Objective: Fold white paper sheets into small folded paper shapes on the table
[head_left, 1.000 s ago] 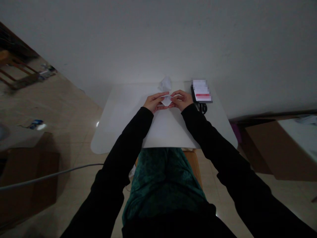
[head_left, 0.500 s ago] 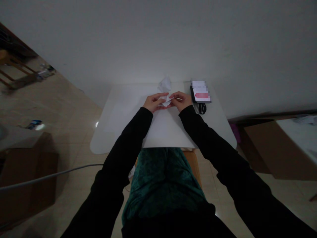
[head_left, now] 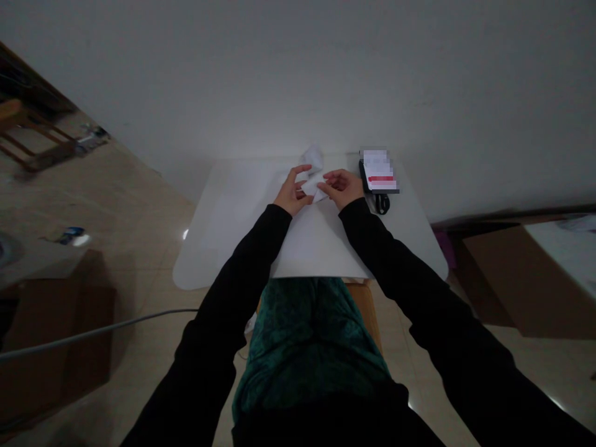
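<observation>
A small piece of folded white paper (head_left: 318,184) is between my two hands, just above the white table. My right hand (head_left: 344,188) pinches its right side between thumb and fingers. At the left side, my left hand (head_left: 292,194) has its thumb near the lower edge and fingers behind the paper, while the index finger is raised apart. Another piece of white paper (head_left: 313,155), crumpled or folded, stands just behind my hands near the wall. How the held paper is folded is too small to make out.
On the right of the white table (head_left: 223,223) lies a dark device (head_left: 362,176) with a blurred screen, and a black coiled cable (head_left: 382,203) beside it. A wall (head_left: 298,74) rises behind. Cardboard boxes stand left (head_left: 51,329) and right (head_left: 526,273); a grey cable (head_left: 116,325) crosses at left.
My left index finger has lifted away from the paper, and the left fingers have spread. The held paper has turned and shows more of its face. My right hand keeps its pinch.
</observation>
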Demonstrator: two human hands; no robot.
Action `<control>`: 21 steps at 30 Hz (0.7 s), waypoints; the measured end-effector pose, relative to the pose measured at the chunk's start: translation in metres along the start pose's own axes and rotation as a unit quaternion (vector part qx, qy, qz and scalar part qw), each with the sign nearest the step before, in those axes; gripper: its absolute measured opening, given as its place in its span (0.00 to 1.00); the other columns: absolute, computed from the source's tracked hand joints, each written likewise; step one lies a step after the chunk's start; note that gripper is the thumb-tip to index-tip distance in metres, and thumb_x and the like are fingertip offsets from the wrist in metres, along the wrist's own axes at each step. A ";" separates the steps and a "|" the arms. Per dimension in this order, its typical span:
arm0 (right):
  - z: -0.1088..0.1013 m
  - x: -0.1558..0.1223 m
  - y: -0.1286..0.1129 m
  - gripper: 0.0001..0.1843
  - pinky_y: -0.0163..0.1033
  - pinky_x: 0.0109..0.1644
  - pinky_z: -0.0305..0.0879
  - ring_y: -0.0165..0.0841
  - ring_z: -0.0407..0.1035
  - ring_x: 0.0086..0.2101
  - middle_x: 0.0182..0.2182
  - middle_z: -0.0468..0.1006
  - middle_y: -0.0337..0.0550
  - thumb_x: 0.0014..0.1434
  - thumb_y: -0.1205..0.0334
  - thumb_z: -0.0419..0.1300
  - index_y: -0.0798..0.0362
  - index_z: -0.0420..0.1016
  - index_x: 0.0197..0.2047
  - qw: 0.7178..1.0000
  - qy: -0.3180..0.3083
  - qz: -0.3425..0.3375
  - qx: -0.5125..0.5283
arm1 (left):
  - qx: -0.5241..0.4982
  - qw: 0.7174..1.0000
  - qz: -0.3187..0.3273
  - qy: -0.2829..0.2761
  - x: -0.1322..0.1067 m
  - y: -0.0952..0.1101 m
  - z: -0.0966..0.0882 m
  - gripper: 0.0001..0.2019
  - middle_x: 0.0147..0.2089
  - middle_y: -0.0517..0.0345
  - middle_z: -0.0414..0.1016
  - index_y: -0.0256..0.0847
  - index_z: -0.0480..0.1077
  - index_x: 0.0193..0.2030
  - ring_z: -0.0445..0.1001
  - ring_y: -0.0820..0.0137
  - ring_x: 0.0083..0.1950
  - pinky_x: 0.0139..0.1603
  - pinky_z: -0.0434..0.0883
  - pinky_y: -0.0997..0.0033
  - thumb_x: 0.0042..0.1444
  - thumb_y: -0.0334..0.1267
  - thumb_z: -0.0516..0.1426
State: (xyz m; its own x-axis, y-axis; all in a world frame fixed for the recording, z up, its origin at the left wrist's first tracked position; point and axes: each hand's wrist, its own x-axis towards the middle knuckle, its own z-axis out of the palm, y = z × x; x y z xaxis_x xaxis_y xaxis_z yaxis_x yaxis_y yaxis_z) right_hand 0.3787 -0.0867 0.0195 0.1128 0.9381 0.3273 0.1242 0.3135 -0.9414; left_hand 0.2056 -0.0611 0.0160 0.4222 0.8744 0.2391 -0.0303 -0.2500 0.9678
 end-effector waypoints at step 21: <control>0.000 0.003 0.002 0.11 0.38 0.30 0.64 0.28 0.64 0.25 0.25 0.74 0.37 0.48 0.54 0.69 0.52 0.80 0.30 0.999 0.017 -0.042 0.014 | 0.006 0.999 -0.017 0.037 -0.001 -0.002 0.013 0.26 0.29 0.55 0.77 0.33 0.76 0.38 0.71 0.74 0.26 0.26 0.69 0.72 0.38 0.52 0.70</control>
State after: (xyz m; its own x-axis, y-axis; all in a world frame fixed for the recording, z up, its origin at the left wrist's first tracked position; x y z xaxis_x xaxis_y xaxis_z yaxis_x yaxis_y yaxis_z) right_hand 0.3791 -0.0835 0.0184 0.1362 0.9032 0.4071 0.1063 0.3953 -0.9124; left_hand 0.2170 -0.0666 0.0128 0.3554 0.9104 0.2117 -0.0053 -0.2246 0.9744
